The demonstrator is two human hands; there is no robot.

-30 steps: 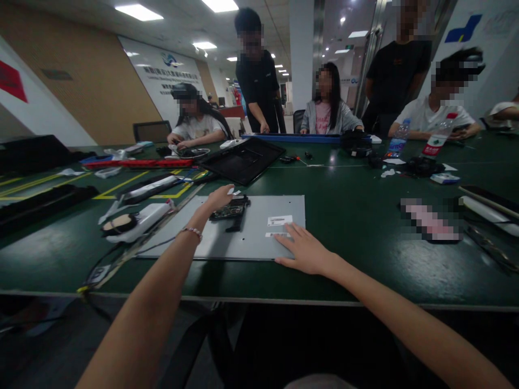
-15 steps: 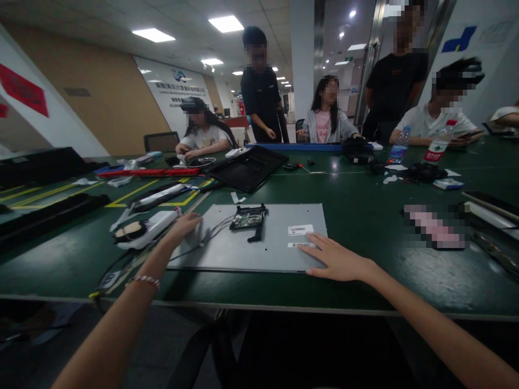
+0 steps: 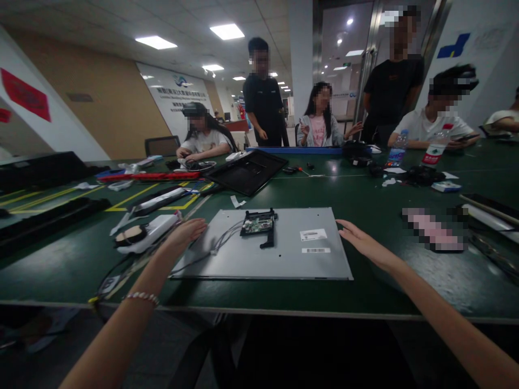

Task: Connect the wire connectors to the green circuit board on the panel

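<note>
A grey metal panel (image 3: 284,254) lies flat on the green table (image 3: 365,292) in front of me. A small circuit board (image 3: 258,223) on a black bracket sits on its far middle, with thin wires (image 3: 221,246) trailing left, and white barcode labels (image 3: 313,235) lie to its right. My left hand (image 3: 184,233) rests at the panel's left edge, fingers loosely curled and empty. My right hand (image 3: 360,240) is at the panel's right edge, fingers stretched out, holding nothing.
A white part with a round speaker (image 3: 140,233) lies left of the panel, with cables running to the table's front edge. A black monitor shell (image 3: 248,170) lies beyond. Bottles (image 3: 433,148) and small items sit far right. Several people sit or stand at the far side.
My left hand drew back from the circuit board to the panel's left edge. My right hand slid off the labels to the panel's right edge. The view shifted slightly.
</note>
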